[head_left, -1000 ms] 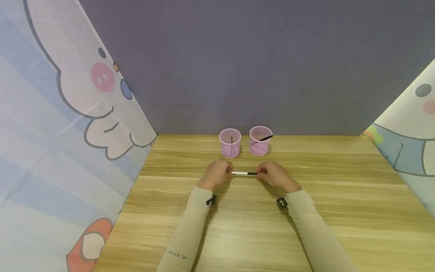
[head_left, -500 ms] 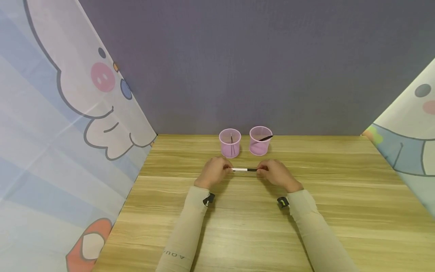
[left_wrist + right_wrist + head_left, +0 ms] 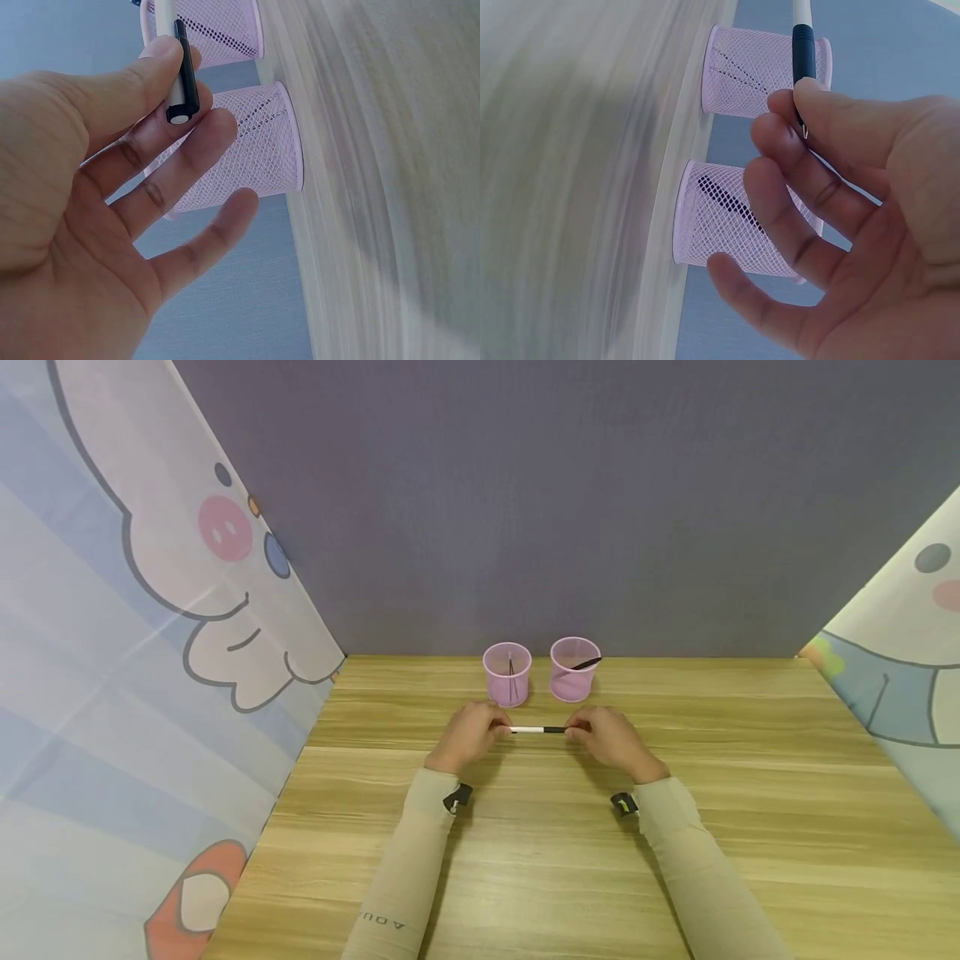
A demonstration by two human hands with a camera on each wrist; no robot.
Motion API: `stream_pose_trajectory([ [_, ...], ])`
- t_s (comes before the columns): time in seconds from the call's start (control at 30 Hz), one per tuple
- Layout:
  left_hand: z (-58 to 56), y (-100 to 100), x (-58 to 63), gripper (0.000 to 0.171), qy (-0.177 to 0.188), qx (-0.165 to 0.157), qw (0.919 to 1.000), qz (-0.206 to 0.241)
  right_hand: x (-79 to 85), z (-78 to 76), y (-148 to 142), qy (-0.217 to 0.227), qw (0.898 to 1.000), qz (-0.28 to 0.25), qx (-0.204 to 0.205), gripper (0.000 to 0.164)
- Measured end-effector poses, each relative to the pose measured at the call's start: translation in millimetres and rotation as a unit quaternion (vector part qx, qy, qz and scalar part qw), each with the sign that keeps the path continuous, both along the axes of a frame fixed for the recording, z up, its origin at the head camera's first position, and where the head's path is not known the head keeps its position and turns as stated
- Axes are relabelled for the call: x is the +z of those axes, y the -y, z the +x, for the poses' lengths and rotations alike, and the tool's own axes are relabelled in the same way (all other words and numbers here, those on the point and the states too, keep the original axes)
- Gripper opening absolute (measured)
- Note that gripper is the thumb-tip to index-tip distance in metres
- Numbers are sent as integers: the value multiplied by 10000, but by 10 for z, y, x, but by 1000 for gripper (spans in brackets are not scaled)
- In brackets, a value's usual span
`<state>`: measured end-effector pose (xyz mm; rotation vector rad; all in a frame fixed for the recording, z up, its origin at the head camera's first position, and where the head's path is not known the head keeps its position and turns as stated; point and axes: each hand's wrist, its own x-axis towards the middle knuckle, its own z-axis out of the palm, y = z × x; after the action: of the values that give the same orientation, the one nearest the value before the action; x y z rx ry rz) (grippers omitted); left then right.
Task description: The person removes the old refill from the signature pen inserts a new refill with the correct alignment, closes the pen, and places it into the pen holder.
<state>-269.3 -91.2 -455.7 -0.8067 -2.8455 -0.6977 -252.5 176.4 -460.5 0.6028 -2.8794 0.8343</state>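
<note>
A white ballpoint pen with a black grip lies level between both hands. My left hand pinches its clip end between thumb and index finger; the black clip shows in the left wrist view. My right hand pinches the black grip near the metal tip, its other fingers spread loosely. Just beyond the hands stand two pink mesh pen holders. Thin dark sticks lean inside the left holder, and a black pen slants out over the rim of the right holder.
The wood-grain table runs back to a dark grey panel close behind the holders. Cartoon-printed cloths flank it, one on the left and one on the right.
Both hands have moved slightly away from the body toward the holders, carrying the ballpoint pen with them. Their hold on it looks the same, and the holders stay in place.
</note>
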Motion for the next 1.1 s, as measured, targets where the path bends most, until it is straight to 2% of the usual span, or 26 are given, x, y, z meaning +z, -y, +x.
stream_pose_trajectory([
  [0.63, -6, 20, 30, 9, -15, -54, 10000, 6, 67, 24, 37, -249, 9997, -27, -43, 8],
  [1.1, 4, 25, 32, 7, -171, -39, 9998, 71, 95, 46, 47, -113, 9997, -145, -184, 6],
])
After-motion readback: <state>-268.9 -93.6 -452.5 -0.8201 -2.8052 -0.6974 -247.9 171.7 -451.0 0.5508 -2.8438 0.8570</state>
